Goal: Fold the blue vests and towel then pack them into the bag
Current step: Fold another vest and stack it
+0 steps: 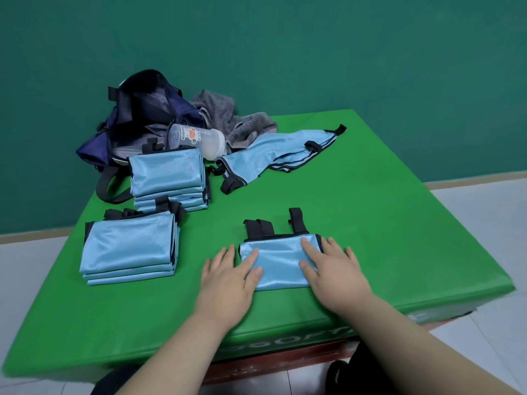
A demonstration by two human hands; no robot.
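At the near left of the green worktop (370, 223) lies a stack of folded blue vests (128, 249), with black straps poking out at its far edge. Behind it, at the far left corner, sits the dark blue bag (134, 118) with its mouth wide open and a black strap trailing over the worktop's left side. A second stack of folded vests (168, 172) lies just in front of the bag, touching its near side. A clear plastic bottle (196, 139) lies on its side between the bag's mouth and the grey towel (225, 115), which is crumpled in a heap just right of the bag. The left hand (228, 275) lies flat near the front edge, its grip fully open with straight fingers and closed on nothing; the thumb and forefinger press the left edge of a small folded vest (278, 260) and the other fingers rest on the worktop. Farther back, in front of the towel, a loose vest (273, 155) lies stretched out and unfolded. The folded vest between the hands lies flat, black straps sticking out from its far edge. The right hand (333, 269) presses its right side, grip likewise open and flat, holding nothing
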